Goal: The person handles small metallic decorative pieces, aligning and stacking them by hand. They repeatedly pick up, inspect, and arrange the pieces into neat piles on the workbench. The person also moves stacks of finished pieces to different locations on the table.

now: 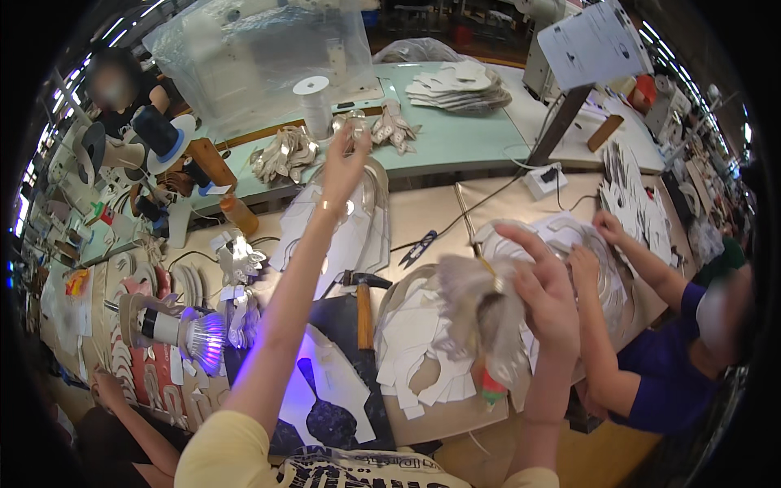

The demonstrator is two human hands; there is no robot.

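Observation:
My left hand point(345, 160) is stretched out to the far pale-green table, its fingers bent onto a small bunch of shiny pale pieces point(358, 119). Similar bunches of silvery-beige cut pieces lie on either side, one to the left point(285, 153) and one to the right point(394, 128). Closer in, my right hand point(549, 297) grips a bundle of silvery-beige cut pieces point(480, 305) with a yellow band around it. The bundle is lifted over stacked white cut pieces point(427, 342) and looks slightly blurred. My right index finger points away from the bundle.
A hammer point(364, 313), blue thread snips point(419, 248) and a lit lamp point(203, 337) are around the near bench. A white thread spool point(313, 106) stands beyond. At right, a co-worker's hands point(598, 252) touch white pieces; another person's arm is lower left.

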